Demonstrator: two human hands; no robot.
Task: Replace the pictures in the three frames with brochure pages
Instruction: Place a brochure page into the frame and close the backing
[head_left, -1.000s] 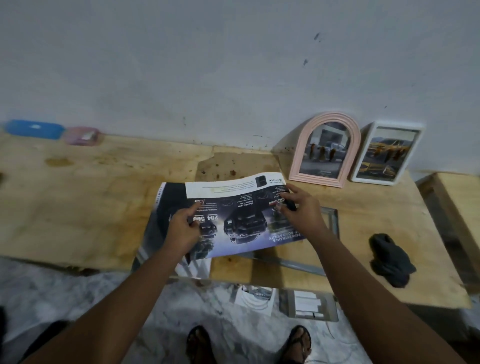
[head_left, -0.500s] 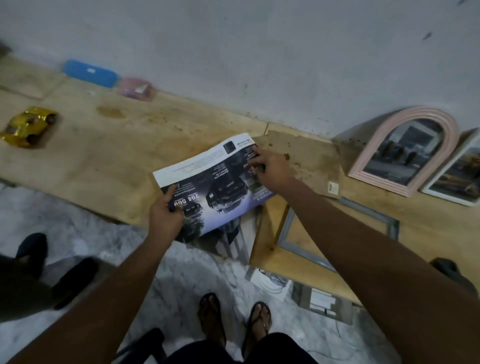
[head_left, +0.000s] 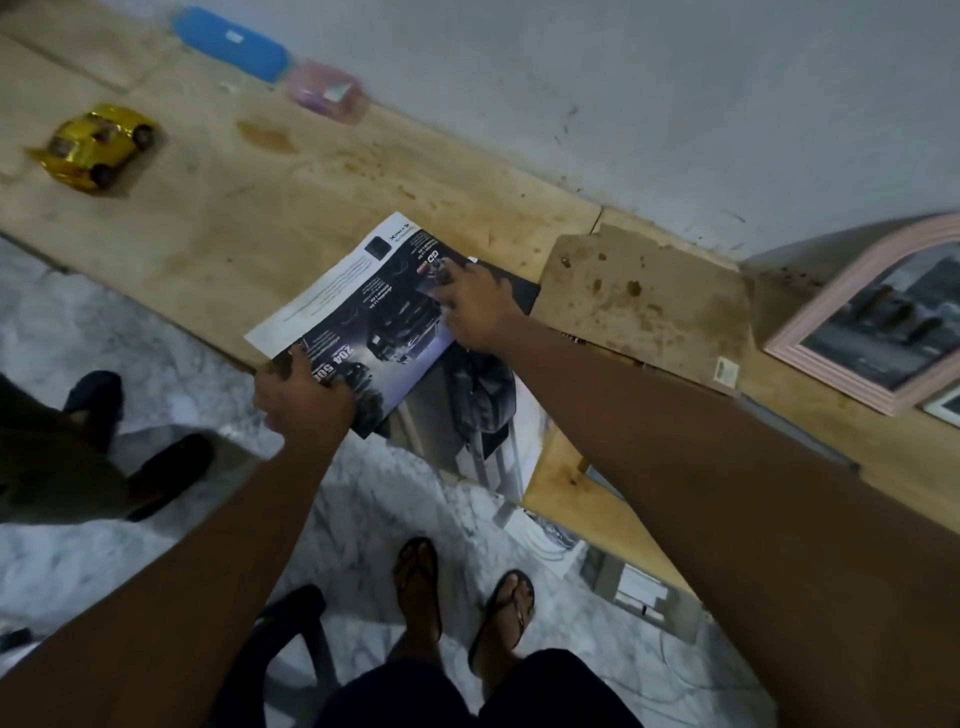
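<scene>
A car brochure (head_left: 363, 306) lies open at the front edge of the wooden table (head_left: 260, 208), its lower pages hanging over the edge. My left hand (head_left: 304, 395) grips its near corner, fingers curled over the page. My right hand (head_left: 478, 306) holds the top page's far right part with bent fingers. A pink arched frame (head_left: 810, 332) with a picture leans on the wall at the right. Only a corner of the white frame (head_left: 945, 405) shows beside it. A grey frame (head_left: 795, 426) lies flat, mostly hidden under my right arm. A brown backing board (head_left: 644, 301) lies behind my right hand.
A yellow toy car (head_left: 96, 145), a blue case (head_left: 231, 41) and a pink box (head_left: 327, 96) sit at the table's far left. Another person's dark shoes (head_left: 166, 473) stand on the floor at the left. Loose papers (head_left: 639, 592) lie under the table near my sandalled feet.
My view has swung left and down and the brochure has slid left along the table edge. My left hand has shifted from pointing on the page to gripping its near corner.
</scene>
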